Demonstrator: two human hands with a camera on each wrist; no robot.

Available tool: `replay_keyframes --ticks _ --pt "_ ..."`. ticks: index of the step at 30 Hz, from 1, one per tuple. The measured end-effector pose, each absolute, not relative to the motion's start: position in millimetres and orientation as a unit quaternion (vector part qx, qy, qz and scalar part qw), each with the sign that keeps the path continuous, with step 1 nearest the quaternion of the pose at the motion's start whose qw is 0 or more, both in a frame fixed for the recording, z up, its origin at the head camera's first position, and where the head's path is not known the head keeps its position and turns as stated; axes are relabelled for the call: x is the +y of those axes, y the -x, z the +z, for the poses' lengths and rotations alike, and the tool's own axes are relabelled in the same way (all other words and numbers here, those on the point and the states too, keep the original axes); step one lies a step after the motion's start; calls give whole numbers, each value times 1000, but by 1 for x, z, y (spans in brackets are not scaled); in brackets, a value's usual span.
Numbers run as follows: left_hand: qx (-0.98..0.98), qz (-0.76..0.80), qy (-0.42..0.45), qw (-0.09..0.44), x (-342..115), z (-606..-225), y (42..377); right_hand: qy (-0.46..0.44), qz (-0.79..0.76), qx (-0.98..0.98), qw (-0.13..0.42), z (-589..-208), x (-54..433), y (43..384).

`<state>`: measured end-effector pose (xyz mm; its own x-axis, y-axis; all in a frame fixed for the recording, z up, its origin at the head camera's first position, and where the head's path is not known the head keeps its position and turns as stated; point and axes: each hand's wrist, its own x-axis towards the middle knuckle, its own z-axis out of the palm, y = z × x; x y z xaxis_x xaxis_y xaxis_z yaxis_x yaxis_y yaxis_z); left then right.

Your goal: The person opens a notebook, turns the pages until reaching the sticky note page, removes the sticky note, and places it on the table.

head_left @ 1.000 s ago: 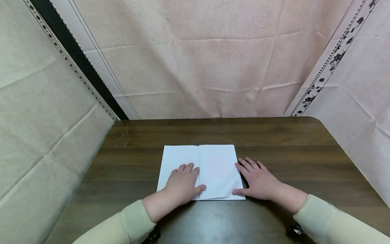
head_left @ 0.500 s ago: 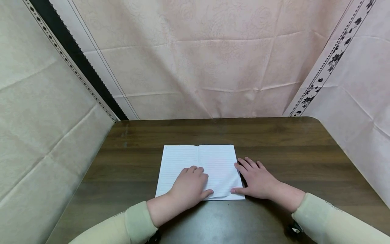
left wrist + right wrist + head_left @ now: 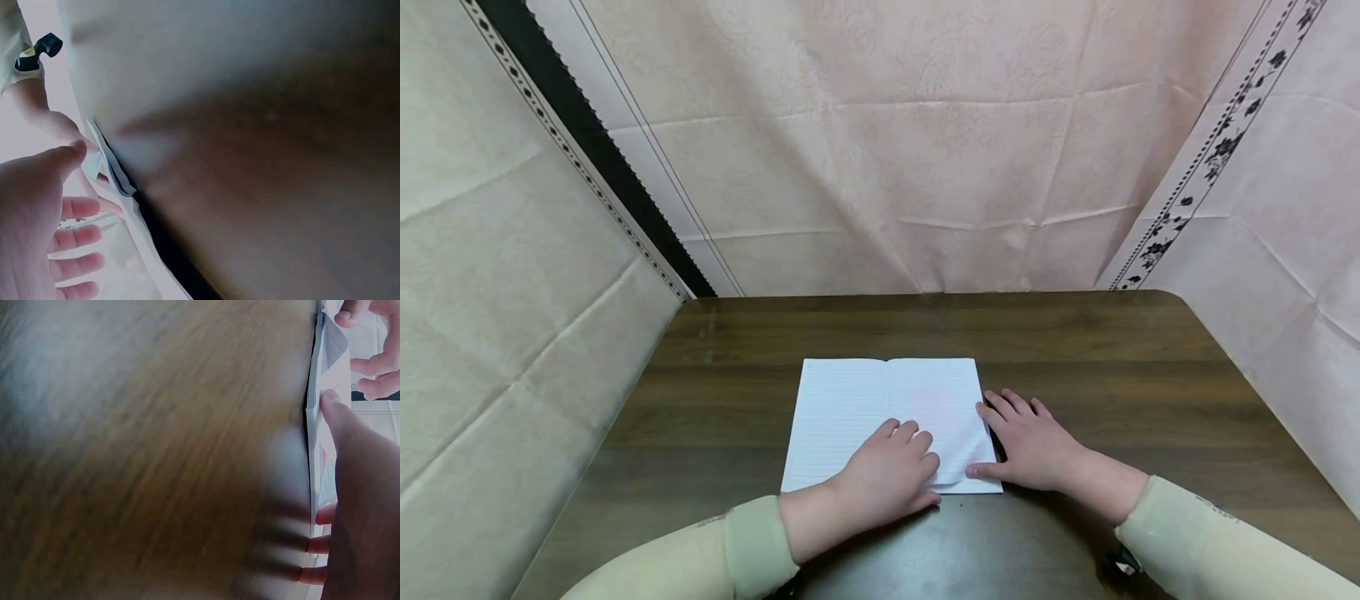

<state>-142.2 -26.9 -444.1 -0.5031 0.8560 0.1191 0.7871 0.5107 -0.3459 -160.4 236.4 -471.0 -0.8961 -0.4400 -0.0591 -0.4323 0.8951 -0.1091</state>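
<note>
An open notebook [image 3: 838,408] with ruled white pages lies flat on the wooden table. Over the lower part of its right page hovers my left hand [image 3: 891,471], fingers loosely bent and the thumb near the bottom edge. The left wrist view shows this hand [image 3: 28,215] with its fingers spread apart and nothing between them. My right hand [image 3: 1037,446] rests at the notebook's right edge, its thumb on the lower right corner and its other fingers spread along the side. In the right wrist view, a page corner [image 3: 335,347] curls up between the two hands.
The brown wooden table [image 3: 752,333] extends around the notebook. Pale cloth [image 3: 887,167] hangs behind it and on both sides, with a dark strip [image 3: 610,150] at the left. A small black device [image 3: 1123,565] sits under the right sleeve.
My left hand has slid right and toward the front, from the left page across the fold to the lower right page, its fingers bending more. The right hand has stayed nearly still.
</note>
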Motion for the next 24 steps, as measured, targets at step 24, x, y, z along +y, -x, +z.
replay_keyframes --ticks 24 --pt "-831 152 503 184 -22 -444 143 227 -51 972 45 -470 239 160"
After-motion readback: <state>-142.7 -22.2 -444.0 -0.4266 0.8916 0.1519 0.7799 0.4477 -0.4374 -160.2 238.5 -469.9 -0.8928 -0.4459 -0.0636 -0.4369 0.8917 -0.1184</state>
